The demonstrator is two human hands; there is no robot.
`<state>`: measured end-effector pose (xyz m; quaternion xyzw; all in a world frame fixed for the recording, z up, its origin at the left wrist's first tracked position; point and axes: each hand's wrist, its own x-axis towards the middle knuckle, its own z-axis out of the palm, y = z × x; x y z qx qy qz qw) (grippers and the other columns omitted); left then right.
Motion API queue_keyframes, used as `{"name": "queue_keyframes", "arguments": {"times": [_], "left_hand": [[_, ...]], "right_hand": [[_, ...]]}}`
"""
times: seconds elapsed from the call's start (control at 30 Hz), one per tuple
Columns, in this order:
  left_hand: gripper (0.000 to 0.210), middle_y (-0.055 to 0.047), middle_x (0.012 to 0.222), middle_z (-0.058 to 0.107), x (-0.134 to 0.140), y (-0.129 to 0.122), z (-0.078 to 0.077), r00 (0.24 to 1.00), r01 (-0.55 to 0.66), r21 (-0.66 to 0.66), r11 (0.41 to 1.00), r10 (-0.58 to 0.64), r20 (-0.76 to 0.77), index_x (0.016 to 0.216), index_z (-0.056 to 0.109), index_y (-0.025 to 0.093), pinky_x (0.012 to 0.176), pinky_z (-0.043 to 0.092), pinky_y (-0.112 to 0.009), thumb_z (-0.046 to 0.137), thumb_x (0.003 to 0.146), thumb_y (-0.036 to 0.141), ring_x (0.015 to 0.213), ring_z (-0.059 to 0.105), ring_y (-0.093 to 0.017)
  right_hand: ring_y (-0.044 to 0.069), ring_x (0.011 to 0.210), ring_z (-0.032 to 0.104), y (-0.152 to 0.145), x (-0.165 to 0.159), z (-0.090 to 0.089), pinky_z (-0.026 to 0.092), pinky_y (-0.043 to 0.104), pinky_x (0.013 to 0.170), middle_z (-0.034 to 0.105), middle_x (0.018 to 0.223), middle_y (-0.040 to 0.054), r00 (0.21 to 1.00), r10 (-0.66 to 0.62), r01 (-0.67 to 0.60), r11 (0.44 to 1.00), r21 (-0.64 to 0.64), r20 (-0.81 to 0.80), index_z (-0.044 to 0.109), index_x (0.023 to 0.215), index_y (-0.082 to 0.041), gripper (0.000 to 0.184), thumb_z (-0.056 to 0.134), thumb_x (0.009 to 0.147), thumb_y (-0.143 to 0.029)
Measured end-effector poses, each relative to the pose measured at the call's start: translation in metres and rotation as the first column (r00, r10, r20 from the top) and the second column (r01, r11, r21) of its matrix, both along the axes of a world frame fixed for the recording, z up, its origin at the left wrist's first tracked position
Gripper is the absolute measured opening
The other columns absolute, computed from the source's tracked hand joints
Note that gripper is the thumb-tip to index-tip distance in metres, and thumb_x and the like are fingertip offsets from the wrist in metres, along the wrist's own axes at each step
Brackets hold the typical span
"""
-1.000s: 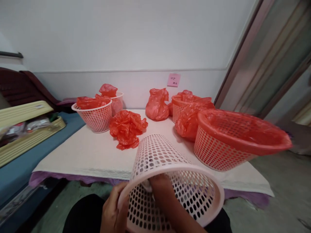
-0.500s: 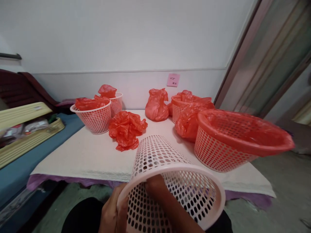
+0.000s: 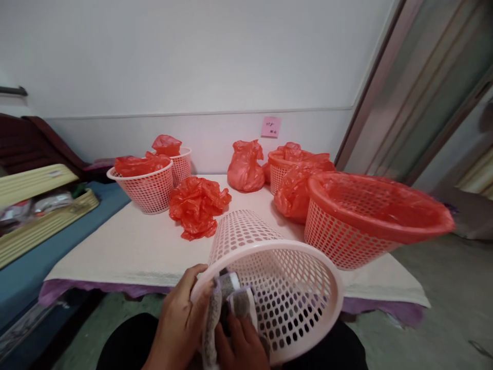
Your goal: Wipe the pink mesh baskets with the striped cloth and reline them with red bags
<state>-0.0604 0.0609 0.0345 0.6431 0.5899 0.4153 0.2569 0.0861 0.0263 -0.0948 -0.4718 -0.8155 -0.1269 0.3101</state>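
A pale pink perforated plastic basket (image 3: 250, 231) lies tilted on its side, its mouth towards me. With fingers closed around the left part of its rim, my left hand (image 3: 179, 313) steadies it. My right hand (image 3: 242, 339) is at the basket's mouth, pressing a grey and white cloth (image 3: 242, 303) against the inner left wall near the rim. Part of the cloth hangs down by the left hand's thumb. Just beyond the basket, a crumpled red plastic bag (image 3: 198, 205) rests on the white-covered table (image 3: 123, 252).
Pink baskets (image 3: 148, 190) with red bags stand at the back left. A knotted red bag (image 3: 246, 167) sits near the wall. On the right, a large basket (image 3: 346, 236) lined with red plastic stands close by. A pink note (image 3: 271, 127) is stuck to the wall.
My right hand has come from deep inside the basket out to its mouth, and the cloth now shows. The basket has shifted slightly left. The left hand still grips the rim.
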Motion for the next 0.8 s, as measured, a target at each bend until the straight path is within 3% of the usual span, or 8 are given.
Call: {"name": "queue_keyframes", "arguments": {"times": [0.17,0.27,0.37,0.47,0.57,0.63,0.7,0.8], "left_hand": [[0.044,-0.005,0.109,0.068,0.011,-0.013,-0.022,0.97,-0.118,-0.06,0.991,0.128,0.209,0.116,0.055,0.023,0.083,0.051,-0.03,0.054,0.086,0.055,0.099,0.064,-0.022],[0.043,-0.004,0.104,0.07,0.016,-0.025,-0.034,0.936,-0.146,-0.129,0.981,0.179,0.302,0.111,0.057,0.022,0.075,0.051,-0.028,0.052,0.086,0.056,0.094,0.066,-0.022],[0.041,-0.002,0.1,0.07,0.011,-0.03,-0.033,0.914,-0.272,-0.107,0.956,0.291,0.281,0.105,0.06,0.023,0.073,0.048,-0.027,0.048,0.087,0.058,0.09,0.064,-0.021],[0.042,-0.001,0.095,0.07,0.0,-0.027,-0.03,0.916,-0.351,-0.017,0.936,0.347,0.2,0.102,0.063,0.022,0.072,0.047,-0.027,0.046,0.088,0.057,0.082,0.062,-0.019],[0.037,-0.001,0.089,0.071,-0.006,-0.024,-0.035,0.956,-0.273,0.081,0.959,0.261,0.136,0.099,0.065,0.021,0.066,0.047,-0.026,0.048,0.088,0.053,0.075,0.063,-0.018],[0.034,0.0,0.087,0.071,-0.002,-0.025,-0.04,0.981,-0.18,0.135,0.974,0.168,0.097,0.098,0.066,0.022,0.067,0.048,-0.025,0.049,0.089,0.05,0.076,0.065,-0.018],[0.032,0.0,0.085,0.07,0.006,-0.027,-0.044,0.989,-0.132,0.176,0.976,0.117,0.09,0.097,0.065,0.023,0.068,0.048,-0.026,0.047,0.09,0.048,0.075,0.065,-0.018],[0.028,0.002,0.079,0.066,0.015,-0.028,-0.045,0.991,-0.105,0.208,0.972,0.085,0.103,0.097,0.063,0.024,0.064,0.048,-0.025,0.044,0.092,0.046,0.069,0.063,-0.016]], "right_hand": [[0.024,0.083,0.068,0.012,-0.013,0.017,0.058,0.032,0.065,0.069,0.102,0.0107,0.935,0.032,-0.08,0.99,-0.12,-0.354,0.055,0.126,-0.026,0.042,0.049,0.087,-0.012],[0.026,0.103,0.065,0.015,-0.022,0.036,0.058,0.033,0.079,0.06,0.123,0.0142,0.829,0.116,-0.26,0.946,-0.193,-0.547,0.042,0.14,-0.023,0.06,0.055,0.082,-0.019],[0.022,0.11,0.062,0.019,-0.025,0.042,0.057,0.029,0.083,0.06,0.128,0.0095,0.83,0.191,-0.355,0.905,-0.233,-0.524,0.04,0.142,-0.027,0.058,0.053,0.086,-0.019],[0.023,0.103,0.065,0.027,-0.016,0.032,0.058,0.032,0.078,0.067,0.116,0.0078,0.906,0.205,-0.318,0.907,-0.275,-0.37,0.054,0.132,-0.03,0.045,0.056,0.088,-0.019],[0.031,0.088,0.067,0.04,0.005,0.025,0.058,0.044,0.072,0.071,0.095,0.0131,0.993,0.088,-0.109,0.927,-0.358,-0.076,0.072,0.095,-0.021,0.022,0.065,0.077,-0.01],[0.03,0.084,0.067,0.052,0.018,0.027,0.056,0.043,0.07,0.07,0.09,0.0145,0.997,-0.037,0.059,0.905,-0.422,0.061,0.072,0.08,-0.018,0.023,0.06,0.072,0.0],[0.029,0.091,0.065,0.066,0.023,0.032,0.055,0.043,0.078,0.07,0.098,0.014,0.996,-0.089,0.074,0.886,-0.458,-0.01,0.072,0.088,-0.018,0.031,0.056,0.07,0.002],[0.026,0.101,0.063,0.084,0.008,0.037,0.05,0.043,0.09,0.069,0.107,0.0099,0.945,-0.061,-0.084,0.905,-0.418,-0.322,0.069,0.104,-0.021,0.033,0.055,0.079,-0.005]]}}
